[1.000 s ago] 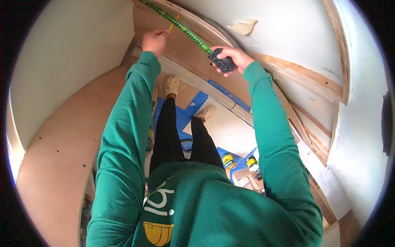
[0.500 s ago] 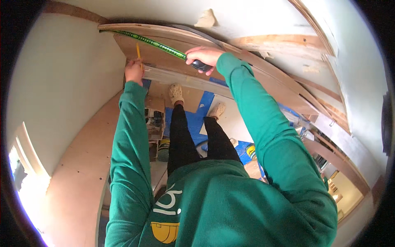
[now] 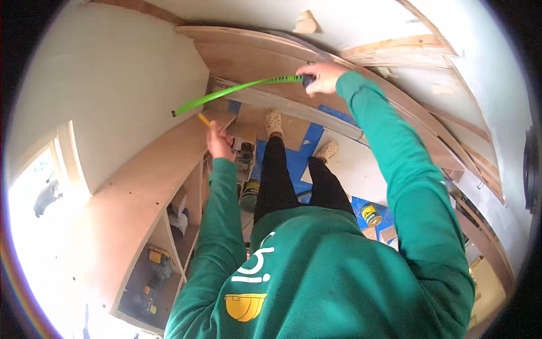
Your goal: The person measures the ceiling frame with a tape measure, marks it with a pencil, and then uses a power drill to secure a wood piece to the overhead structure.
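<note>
My right hand is closed around the dark case of a tape measure. From the case the bright green blade runs out to the left, its free end hanging in the air near the pale wall, touching nothing I can see. A yellow pencil is gripped in my left hand, tip pointing up and left, just below the blade's end. Beyond both hands lies a long plywood panel with a curved-looking edge; neither hand touches it.
At the left runs a wooden shelf unit with tools in its compartments, beside a bright window. Blue sheeting and boards cover the floor around my feet. A yellow-labelled tin stands at the right.
The tape's end has come off the far plywood edge and swung down and nearer, blade now turned over. My left hand with the pencil has drawn back toward me. My view has shifted left.
</note>
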Demonstrator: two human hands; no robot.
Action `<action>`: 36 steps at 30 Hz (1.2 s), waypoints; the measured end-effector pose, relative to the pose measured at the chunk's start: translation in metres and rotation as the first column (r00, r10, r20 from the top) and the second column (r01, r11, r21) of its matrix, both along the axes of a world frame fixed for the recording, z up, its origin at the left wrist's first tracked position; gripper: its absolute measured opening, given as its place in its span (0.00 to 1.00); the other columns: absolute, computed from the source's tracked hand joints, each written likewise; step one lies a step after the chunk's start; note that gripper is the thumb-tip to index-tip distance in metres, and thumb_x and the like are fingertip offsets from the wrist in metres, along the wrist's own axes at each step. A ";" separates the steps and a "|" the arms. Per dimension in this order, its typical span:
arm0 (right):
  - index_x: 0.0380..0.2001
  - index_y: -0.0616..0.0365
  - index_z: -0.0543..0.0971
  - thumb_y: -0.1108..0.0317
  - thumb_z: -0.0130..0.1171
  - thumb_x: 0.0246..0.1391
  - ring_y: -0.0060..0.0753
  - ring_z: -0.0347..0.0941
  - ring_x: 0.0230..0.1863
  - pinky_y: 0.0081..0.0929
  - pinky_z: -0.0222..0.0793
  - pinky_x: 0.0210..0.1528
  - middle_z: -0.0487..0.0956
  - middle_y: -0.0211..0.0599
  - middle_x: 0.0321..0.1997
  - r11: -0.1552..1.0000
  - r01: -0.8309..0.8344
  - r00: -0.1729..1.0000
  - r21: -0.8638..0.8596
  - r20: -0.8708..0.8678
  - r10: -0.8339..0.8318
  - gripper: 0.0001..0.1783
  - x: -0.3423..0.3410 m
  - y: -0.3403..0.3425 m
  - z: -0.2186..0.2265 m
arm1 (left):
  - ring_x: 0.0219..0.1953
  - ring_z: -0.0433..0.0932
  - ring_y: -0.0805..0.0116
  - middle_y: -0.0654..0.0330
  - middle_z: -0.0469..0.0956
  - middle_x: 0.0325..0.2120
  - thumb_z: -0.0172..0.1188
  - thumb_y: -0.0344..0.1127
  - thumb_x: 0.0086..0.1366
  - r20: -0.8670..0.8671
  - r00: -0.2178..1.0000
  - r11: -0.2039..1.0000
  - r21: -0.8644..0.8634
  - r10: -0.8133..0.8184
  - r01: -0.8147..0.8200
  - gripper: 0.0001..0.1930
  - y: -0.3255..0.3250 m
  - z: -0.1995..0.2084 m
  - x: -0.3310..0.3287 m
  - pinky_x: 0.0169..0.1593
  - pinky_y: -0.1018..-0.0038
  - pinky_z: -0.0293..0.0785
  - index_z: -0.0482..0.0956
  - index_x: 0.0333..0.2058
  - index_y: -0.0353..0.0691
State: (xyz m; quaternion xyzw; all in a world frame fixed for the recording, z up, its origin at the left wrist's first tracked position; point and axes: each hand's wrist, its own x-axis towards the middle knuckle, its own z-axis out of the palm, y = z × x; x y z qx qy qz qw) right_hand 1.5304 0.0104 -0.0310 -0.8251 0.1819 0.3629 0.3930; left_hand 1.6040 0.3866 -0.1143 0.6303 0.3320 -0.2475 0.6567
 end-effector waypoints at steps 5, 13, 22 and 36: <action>0.61 0.61 0.71 0.66 0.62 0.41 0.26 0.71 0.47 0.26 0.68 0.52 0.77 0.32 0.49 0.741 0.390 0.920 0.547 -0.208 -0.331 0.38 -0.156 0.029 -0.042 | 0.21 0.61 0.81 0.64 0.71 0.32 0.62 0.60 0.64 0.181 0.980 0.997 -0.024 0.077 -0.074 0.24 -0.003 0.065 -0.017 0.24 0.81 0.60 0.70 0.39 0.44; 0.64 0.51 0.70 0.53 0.61 0.53 0.24 0.75 0.42 0.27 0.71 0.43 0.79 0.32 0.46 0.607 0.447 0.894 0.657 -0.356 -0.273 0.35 -0.326 0.097 0.040 | 0.28 0.68 0.79 0.64 0.74 0.31 0.68 0.41 0.63 0.441 0.872 0.961 0.255 -0.213 0.106 0.15 0.003 0.089 -0.025 0.28 0.80 0.67 0.73 0.38 0.40; 0.63 0.48 0.72 0.47 0.59 0.55 0.27 0.71 0.53 0.26 0.66 0.53 0.77 0.32 0.56 0.779 0.272 0.960 0.565 -0.209 -0.184 0.34 -0.408 0.047 0.111 | 0.15 0.60 0.84 0.73 0.66 0.18 0.66 0.35 0.65 0.372 0.928 0.999 -0.022 -0.031 0.043 0.07 -0.003 0.188 -0.121 0.18 0.82 0.54 0.78 0.36 0.42; 0.61 0.54 0.74 0.52 0.55 0.57 0.32 0.71 0.58 0.29 0.64 0.62 0.78 0.40 0.59 0.815 0.221 0.971 0.535 -0.040 -0.237 0.31 -0.497 0.041 0.097 | 0.14 0.56 0.87 0.75 0.66 0.18 0.65 0.34 0.65 0.405 0.893 0.977 0.000 -0.197 0.215 0.07 0.023 0.247 -0.211 0.18 0.84 0.50 0.82 0.37 0.38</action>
